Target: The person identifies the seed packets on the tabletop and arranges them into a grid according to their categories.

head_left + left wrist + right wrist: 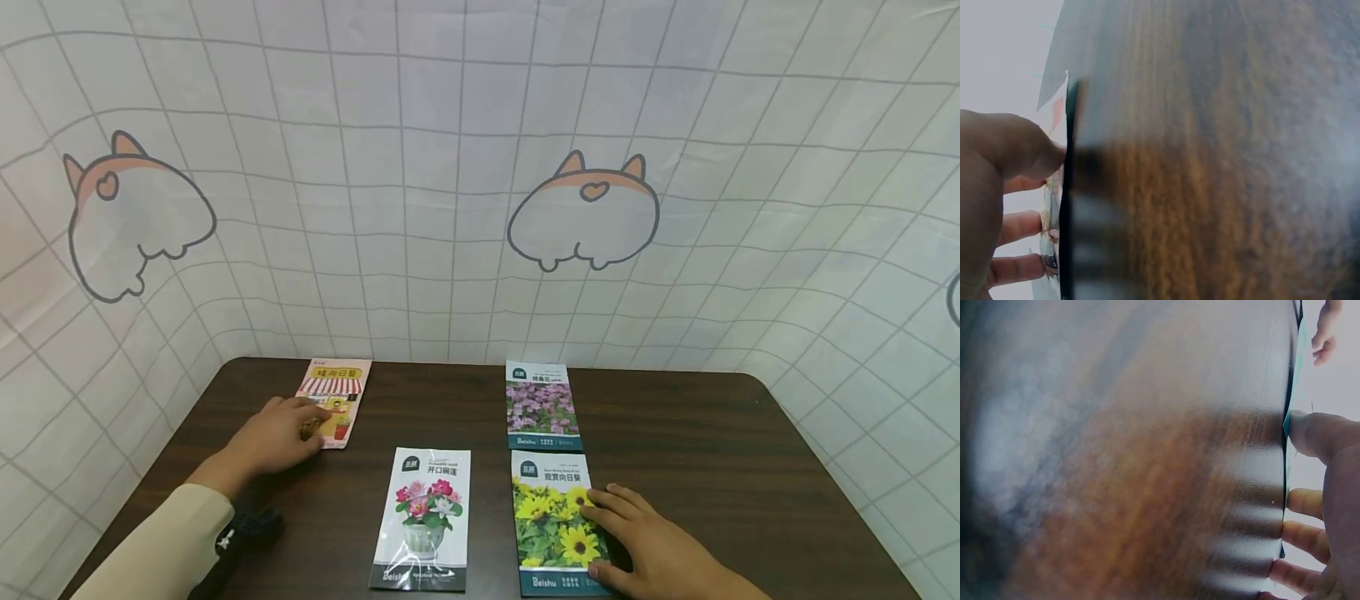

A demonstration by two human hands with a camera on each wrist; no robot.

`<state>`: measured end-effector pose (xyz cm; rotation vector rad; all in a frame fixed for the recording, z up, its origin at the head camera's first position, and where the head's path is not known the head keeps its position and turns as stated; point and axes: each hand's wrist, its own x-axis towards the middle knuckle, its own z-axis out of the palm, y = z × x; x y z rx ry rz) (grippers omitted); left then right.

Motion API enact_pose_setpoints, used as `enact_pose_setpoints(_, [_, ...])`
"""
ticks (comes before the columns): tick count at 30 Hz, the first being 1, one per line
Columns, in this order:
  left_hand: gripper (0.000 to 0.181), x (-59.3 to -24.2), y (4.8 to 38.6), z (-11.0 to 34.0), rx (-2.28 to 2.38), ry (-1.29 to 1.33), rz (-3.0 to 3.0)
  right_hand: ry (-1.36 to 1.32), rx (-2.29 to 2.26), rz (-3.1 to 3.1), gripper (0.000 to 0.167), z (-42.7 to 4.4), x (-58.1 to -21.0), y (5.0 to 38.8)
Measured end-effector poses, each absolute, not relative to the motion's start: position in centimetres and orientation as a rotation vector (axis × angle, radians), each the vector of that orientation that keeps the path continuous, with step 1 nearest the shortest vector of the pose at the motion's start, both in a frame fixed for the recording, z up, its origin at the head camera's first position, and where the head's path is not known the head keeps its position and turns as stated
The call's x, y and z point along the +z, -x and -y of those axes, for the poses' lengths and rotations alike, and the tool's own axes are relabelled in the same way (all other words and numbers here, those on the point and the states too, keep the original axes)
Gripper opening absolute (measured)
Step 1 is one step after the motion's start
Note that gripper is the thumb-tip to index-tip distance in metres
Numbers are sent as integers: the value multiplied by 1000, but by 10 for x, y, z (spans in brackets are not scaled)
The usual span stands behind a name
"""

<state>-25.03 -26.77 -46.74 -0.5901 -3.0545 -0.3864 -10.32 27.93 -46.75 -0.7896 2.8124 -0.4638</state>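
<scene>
My left hand (277, 437) rests on the lower left part of a pink seed packet (341, 404) with a striped awning print, at the table's far left. In the left wrist view its thumb (1035, 153) and fingertips touch the packet's surface. My right hand (648, 546) lies with extended fingers over the right edge of a yellow sunflower seed packet (551, 533) at the front. The right wrist view shows its thumb (1310, 432) and spread fingertips against the packet near the tabletop. A white seed packet with potted pink flowers (422, 521) lies flat between the hands.
A seed packet with purple flowers (542, 406) lies just behind the sunflower packet. All sit on a dark brown wooden table (675, 442). A white grid-patterned curtain (450, 208) hangs around the back and sides. A black strap or device (251, 533) is by the left wrist.
</scene>
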Motion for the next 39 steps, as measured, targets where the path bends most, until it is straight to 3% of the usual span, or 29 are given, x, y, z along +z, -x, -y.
enact_pose_setpoints(14, [42,-467,252,264,-386,752,2992,783,-463,-2801,75,-279,-466,103])
enact_pose_setpoints(39, [41,-466,256,240,-387,796,2997,745,-450,-2798,76,-279,-467,102])
